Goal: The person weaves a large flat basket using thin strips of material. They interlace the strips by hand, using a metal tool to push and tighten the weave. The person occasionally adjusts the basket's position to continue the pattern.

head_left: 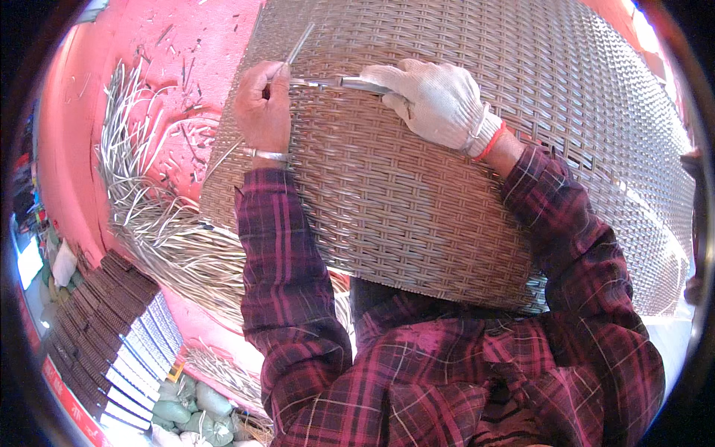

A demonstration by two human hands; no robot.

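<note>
A large woven wicker panel (447, 171) in grey-brown strips curves across my lap and fills the upper right. My left hand (262, 112), bare with a metal bangle on the wrist, pinches a pale weaving strip (300, 43) that sticks up from the panel's upper left part. My right hand (439, 100) wears a white knit glove with a red cuff and grips a slim metal tool (339, 82). The tool's tip points left and meets the strip beside my left fingers. Both forearms are in dark red plaid sleeves.
A heap of loose pale weaving strips (156, 216) lies on the red floor (74, 134) at the left, with short offcuts scattered above. A dark woven panel (104, 320) and a white slatted piece (145, 357) lie at the lower left, beside green sacks (186, 410).
</note>
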